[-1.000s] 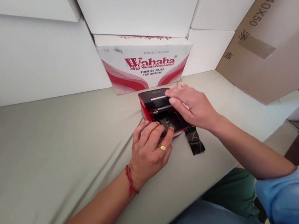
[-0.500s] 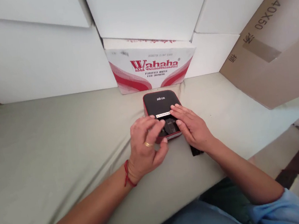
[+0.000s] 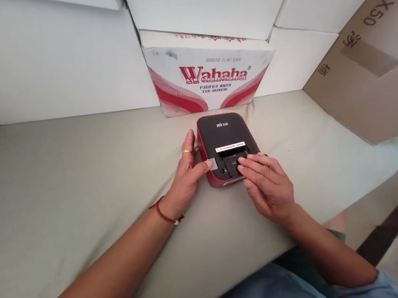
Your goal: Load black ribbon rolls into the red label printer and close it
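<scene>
A black device with red sides [image 3: 223, 134] lies on the cloth-covered table, with a white label strip [image 3: 230, 147] across its top and a dark recessed part [image 3: 230, 165] near its front. My left hand [image 3: 189, 169] is at the device's left side, fingers along the red edge and thumb on a small grey square [image 3: 213, 163] at the front left corner. The fingertips of my right hand [image 3: 268, 184] rest on the dark recessed part; its fingers lie close together, and whatever may be under them is hidden.
Behind the device stands a white and red Wahaha carton [image 3: 215, 74], with white boxes [image 3: 64, 59] stacked around it. A brown cardboard sheet [image 3: 373, 60] leans at the right. The table's front edge is close to my body.
My left hand has moved off the front recess to the device's left side. My right hand has shifted down toward the front right corner. The view has moved slightly.
</scene>
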`<state>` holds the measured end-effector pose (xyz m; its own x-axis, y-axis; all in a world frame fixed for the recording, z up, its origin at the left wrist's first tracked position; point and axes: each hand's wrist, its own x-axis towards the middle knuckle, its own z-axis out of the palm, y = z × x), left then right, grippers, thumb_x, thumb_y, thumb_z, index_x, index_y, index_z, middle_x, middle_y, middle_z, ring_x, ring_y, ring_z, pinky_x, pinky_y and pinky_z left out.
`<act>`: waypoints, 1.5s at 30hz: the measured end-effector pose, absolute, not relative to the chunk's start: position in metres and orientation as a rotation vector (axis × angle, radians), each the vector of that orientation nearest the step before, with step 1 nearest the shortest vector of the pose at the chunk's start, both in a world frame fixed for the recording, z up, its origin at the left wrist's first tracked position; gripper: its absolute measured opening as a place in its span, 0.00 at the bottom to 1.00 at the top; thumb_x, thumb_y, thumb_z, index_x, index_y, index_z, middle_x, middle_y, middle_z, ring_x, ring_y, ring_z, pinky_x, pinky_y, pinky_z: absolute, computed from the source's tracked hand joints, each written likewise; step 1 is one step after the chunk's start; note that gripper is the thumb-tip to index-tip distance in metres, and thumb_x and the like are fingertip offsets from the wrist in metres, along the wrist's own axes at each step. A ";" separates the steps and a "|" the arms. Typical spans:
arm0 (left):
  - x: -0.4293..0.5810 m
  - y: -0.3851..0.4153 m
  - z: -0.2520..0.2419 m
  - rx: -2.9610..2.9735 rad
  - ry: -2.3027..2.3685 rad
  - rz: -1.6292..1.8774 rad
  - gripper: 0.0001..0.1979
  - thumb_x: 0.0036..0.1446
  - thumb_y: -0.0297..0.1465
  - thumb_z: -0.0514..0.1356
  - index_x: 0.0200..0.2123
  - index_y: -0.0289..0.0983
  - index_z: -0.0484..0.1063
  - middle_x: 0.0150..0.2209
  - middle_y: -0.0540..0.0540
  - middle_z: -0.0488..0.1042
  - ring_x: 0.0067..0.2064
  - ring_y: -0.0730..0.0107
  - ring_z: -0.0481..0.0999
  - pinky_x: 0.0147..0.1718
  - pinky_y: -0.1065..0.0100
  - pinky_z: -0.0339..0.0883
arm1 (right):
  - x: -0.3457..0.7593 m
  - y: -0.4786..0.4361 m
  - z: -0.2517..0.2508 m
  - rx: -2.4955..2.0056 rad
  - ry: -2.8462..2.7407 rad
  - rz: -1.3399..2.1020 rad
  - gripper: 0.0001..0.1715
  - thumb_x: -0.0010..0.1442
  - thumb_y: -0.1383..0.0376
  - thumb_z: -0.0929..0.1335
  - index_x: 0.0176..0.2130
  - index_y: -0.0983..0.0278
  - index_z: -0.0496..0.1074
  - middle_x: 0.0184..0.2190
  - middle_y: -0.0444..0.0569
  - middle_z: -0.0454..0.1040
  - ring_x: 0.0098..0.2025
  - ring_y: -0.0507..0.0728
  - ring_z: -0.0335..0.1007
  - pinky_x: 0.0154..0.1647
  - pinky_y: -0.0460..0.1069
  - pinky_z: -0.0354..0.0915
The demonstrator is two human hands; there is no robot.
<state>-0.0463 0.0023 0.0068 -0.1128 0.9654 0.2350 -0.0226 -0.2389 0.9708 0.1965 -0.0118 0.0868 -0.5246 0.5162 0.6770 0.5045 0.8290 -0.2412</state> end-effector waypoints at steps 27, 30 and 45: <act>-0.040 0.014 -0.005 1.109 0.888 1.493 0.49 0.61 0.42 0.69 0.81 0.50 0.54 0.86 0.43 0.54 0.87 0.42 0.54 0.86 0.38 0.53 | 0.110 0.101 0.177 -1.494 -3.112 -0.048 0.23 0.73 0.67 0.68 0.61 0.59 0.86 0.57 0.58 0.89 0.57 0.71 0.85 0.49 0.57 0.73; -0.040 0.015 -0.005 1.110 0.872 1.497 0.49 0.61 0.44 0.70 0.81 0.50 0.55 0.86 0.42 0.56 0.86 0.42 0.57 0.86 0.38 0.54 | 0.100 0.099 0.174 -1.559 -3.183 -0.115 0.23 0.73 0.65 0.70 0.63 0.62 0.84 0.59 0.62 0.88 0.58 0.73 0.84 0.49 0.57 0.74; -0.039 0.014 0.003 1.099 0.887 1.480 0.48 0.60 0.41 0.68 0.80 0.47 0.56 0.85 0.41 0.59 0.85 0.41 0.60 0.83 0.36 0.60 | 0.235 0.078 0.234 -1.304 -2.666 0.946 0.28 0.72 0.43 0.72 0.59 0.57 0.82 0.55 0.53 0.87 0.51 0.64 0.83 0.53 0.57 0.76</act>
